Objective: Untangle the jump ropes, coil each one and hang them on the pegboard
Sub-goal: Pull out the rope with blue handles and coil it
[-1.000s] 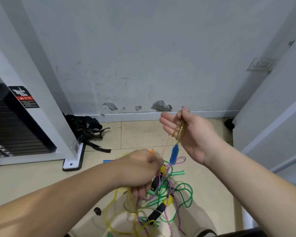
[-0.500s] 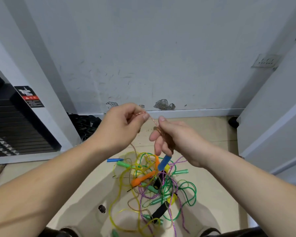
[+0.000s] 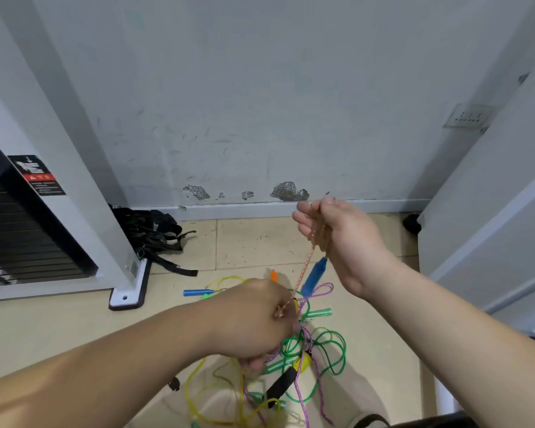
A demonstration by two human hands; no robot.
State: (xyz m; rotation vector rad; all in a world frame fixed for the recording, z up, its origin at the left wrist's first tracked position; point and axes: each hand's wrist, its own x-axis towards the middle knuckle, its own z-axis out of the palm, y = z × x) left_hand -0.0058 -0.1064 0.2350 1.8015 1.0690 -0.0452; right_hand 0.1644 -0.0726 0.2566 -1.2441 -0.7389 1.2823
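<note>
as right hand [image 3: 343,239] grips orange rope [image 3: 303,271], left hand [image 3: 254,319] now lower, pinching it

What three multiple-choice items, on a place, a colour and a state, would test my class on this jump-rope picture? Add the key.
1. Where do the black straps lie?
A. on the floor by the wall
B. on a peg
C. in a hand
2. What colour is the handle hanging below the right hand?
A. red
B. blue
C. white
3. How does the speckled rope run?
A. loose on the floor
B. cut in two
C. stretched between both hands
Key: 1 A, they lie near the skirting; 2 B, it shows blue; 3 C, the left hand pinches it lower down.
</note>
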